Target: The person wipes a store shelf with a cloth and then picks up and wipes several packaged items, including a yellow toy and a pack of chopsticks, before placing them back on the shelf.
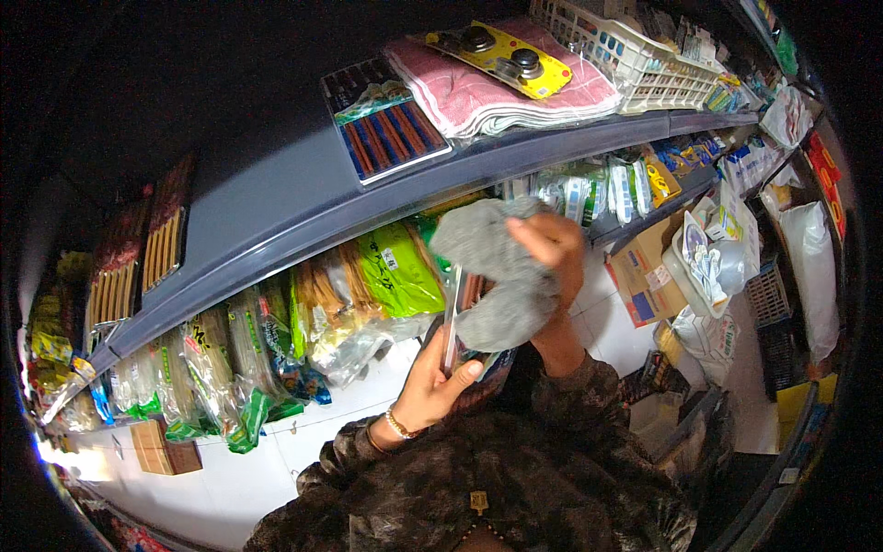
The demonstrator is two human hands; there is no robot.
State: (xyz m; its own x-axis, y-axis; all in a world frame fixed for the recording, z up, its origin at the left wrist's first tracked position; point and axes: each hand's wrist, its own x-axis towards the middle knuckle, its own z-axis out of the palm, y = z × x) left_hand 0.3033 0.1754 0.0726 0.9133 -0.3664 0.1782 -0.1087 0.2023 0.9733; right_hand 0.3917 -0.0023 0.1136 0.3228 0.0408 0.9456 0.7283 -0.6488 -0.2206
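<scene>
My left hand [428,386], with a bracelet at the wrist, grips a flat pack of chopsticks [476,293] held up in front of my body. My right hand [555,252] holds a grey cloth [500,238], which hangs in folds over the pack and hides much of it. The cloth is slightly blurred. Beyond my hands, a similar pack of dark red chopsticks [393,131] lies on the grey shelf [276,179], beside a folded pink and white cloth [476,90].
A yellow card with two round metal items [503,58] lies on the pink cloth. A white plastic basket [641,69] stands at the shelf's right. Bagged goods [214,366] fill the shelf below. Cardboard boxes [645,276] stand at the right; a brown carton [162,448] sits at lower left.
</scene>
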